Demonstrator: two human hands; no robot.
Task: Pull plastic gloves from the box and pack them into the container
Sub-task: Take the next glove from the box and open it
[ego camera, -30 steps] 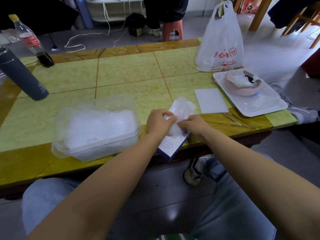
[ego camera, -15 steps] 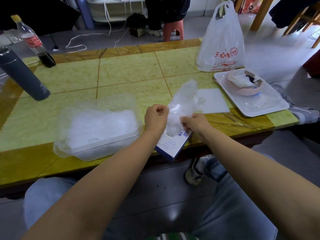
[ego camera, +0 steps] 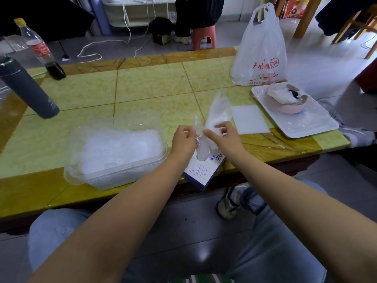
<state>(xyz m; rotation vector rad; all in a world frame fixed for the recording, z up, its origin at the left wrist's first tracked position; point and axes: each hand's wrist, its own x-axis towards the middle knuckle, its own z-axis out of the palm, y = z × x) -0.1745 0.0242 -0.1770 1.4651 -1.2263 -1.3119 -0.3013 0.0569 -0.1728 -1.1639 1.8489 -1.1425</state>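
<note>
Glove (ego camera: 219,111) drawn up out of box (ego camera: 201,170)
L hand (ego camera: 183,140) + R hand (ego camera: 225,137) lifted w/ it; now stretched tall (was bunched at the slot).

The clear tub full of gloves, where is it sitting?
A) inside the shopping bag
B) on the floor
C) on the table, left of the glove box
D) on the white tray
C: the tub stands on the table just to the left of the glove box, well away from the tray at the right end.
</note>
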